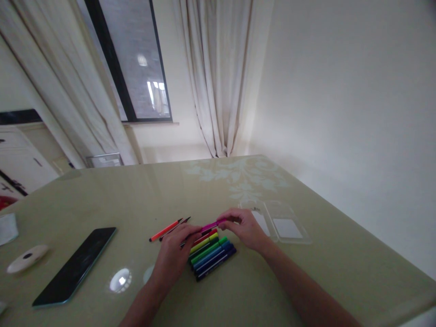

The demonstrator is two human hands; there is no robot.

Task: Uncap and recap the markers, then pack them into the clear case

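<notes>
A magenta felt-tip marker [210, 225] spans the gap between my two hands above the table. My right hand [245, 228] pinches its right end between thumb and fingers. At the other end, the closed fingers of my left hand [175, 250] grip it; the fingertips partly cover it. Just below lies a row of capped markers side by side, among them a yellow-green marker [203, 243], a green marker [208, 251] and a dark blue marker [216, 263]. My left hand hides part of the row. Beyond it, an orange marker [165, 230] and a dark marker [182, 224] lie apart.
An opened clear plastic case [299, 234] with white inserts lies right of my right hand. To the left are a black tablet or phone [76, 265] and a white oval object [27, 259]. The table [143, 195] meets a wall at right.
</notes>
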